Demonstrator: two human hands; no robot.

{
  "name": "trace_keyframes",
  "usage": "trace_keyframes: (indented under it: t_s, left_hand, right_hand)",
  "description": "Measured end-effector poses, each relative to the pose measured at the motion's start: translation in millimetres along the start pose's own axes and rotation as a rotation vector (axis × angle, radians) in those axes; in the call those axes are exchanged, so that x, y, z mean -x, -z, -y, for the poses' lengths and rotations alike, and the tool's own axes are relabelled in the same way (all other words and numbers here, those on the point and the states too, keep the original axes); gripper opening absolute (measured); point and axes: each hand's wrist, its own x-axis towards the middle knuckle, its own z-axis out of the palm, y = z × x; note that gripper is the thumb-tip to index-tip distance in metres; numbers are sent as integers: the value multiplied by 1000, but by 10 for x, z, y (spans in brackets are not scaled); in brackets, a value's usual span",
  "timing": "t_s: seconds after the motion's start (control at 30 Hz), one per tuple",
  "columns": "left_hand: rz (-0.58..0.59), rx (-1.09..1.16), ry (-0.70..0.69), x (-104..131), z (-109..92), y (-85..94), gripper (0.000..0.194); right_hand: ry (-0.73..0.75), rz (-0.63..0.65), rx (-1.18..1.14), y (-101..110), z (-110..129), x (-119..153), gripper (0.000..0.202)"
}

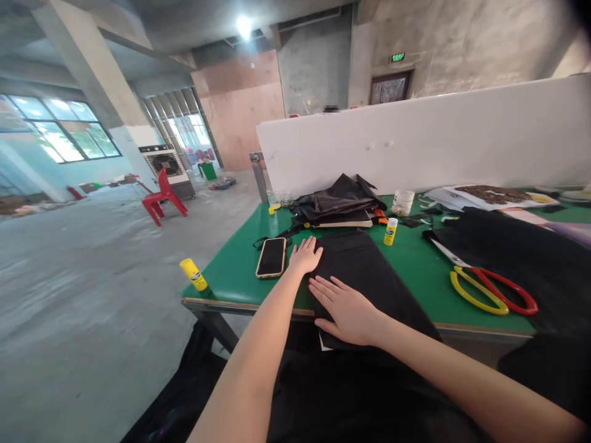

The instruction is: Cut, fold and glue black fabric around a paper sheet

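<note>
A black sheet-like piece (364, 264) lies over the front edge of the green table (240, 271), with a small white corner showing under its near end. My left hand (305, 255) rests flat at its left edge, fingers stretched out, beside a phone (271, 257) in a pale case. Nearer to me, my right hand (346, 309) lies flat on the black piece with its fingers extended. Neither hand grips anything. A yellow glue stick (390, 232) stands beyond the piece, to its right.
Another glue stick (194, 274) stands at the table's left corner. Scissors (492, 286) with yellow and red handles lie at the right, by black fabric (530, 264). A black pile (339, 200) and a clear jar (403, 203) are near the white partition (415, 135).
</note>
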Motion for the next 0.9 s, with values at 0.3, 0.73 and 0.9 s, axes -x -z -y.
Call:
trace_keyframes:
  t_s: [0.3,0.73,0.9]
  left_hand:
    - [8,-2,8,-30,17,-36,66]
    - [26,4,-1,6,-11,39,65]
    - [24,-6,1,-25,-1,40,65]
  right_hand:
    - [-9,-41,82,-102,166,94,66]
    - [-52,-259,407,-401,498,274,52]
    - [-13,-273,426,-366,447,258,46]
